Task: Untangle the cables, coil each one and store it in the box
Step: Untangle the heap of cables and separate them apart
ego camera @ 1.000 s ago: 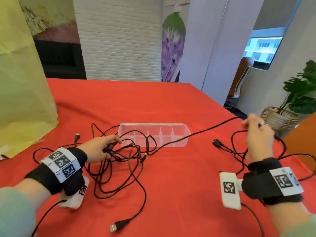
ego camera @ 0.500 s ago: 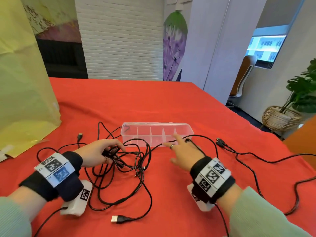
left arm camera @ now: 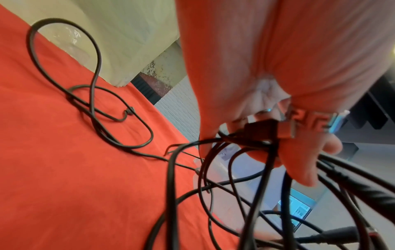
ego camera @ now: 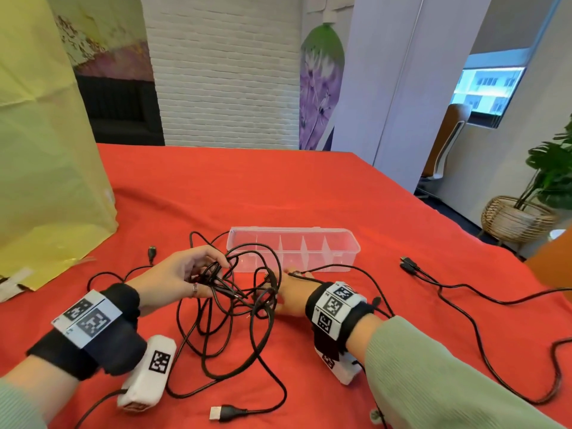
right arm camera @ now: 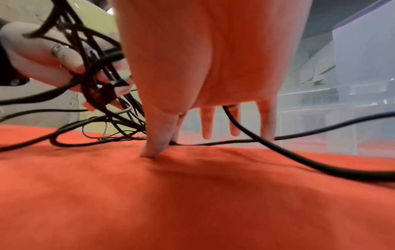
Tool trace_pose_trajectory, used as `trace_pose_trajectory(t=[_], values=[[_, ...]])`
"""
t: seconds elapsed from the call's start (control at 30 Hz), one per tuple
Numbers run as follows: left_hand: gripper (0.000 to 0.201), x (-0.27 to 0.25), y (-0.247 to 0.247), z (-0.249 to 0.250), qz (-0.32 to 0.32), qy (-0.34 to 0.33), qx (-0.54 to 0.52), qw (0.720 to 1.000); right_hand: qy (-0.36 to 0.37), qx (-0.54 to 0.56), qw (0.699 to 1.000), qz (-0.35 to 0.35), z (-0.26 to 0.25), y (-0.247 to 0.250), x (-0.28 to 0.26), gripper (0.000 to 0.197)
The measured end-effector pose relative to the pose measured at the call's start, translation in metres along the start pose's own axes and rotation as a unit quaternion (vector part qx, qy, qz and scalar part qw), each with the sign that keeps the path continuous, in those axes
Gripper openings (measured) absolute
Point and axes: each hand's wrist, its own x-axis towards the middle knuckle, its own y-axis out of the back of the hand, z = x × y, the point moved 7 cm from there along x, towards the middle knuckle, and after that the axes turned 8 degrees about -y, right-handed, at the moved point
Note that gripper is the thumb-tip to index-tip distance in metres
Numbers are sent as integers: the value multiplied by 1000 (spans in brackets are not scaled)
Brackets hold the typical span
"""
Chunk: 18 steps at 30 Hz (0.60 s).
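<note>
Gripping cable tangle (ego camera: 235,301), left hand (ego camera: 179,275) raised.

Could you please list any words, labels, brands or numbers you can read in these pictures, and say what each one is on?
No readable words, brands or numbers.
White wristband tags on the left hand and right hand: square black-and-white code patterns only, no letters.
Clear plastic divided box and tangled black cables: no visible print.

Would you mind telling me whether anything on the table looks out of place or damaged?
Nothing looks damaged. The black cables are still one knotted heap, gripped by the left hand, and loops drape over the clear box, which holds nothing yet. The right hand rests with straight fingers beside the heap.
</note>
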Motion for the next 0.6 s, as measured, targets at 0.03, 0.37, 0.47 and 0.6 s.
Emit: trace_pose_trajectory(t=[0.03,0.37,0.47,0.6], values=[[51,-1,3,1,7,-2,-1,1000,17,11,1000,13,-2,4,0,42],[58,-4,51,-11,161,7,192,968,-69,453,829,322,101,69,-57,36],[56,-4,49,-13,153,20,250,956,-119,547,711,426,144,81,-81,35],[53,-11,55,-20,128,74,357,922,-153,601,591,516,174,97,-113,33]])
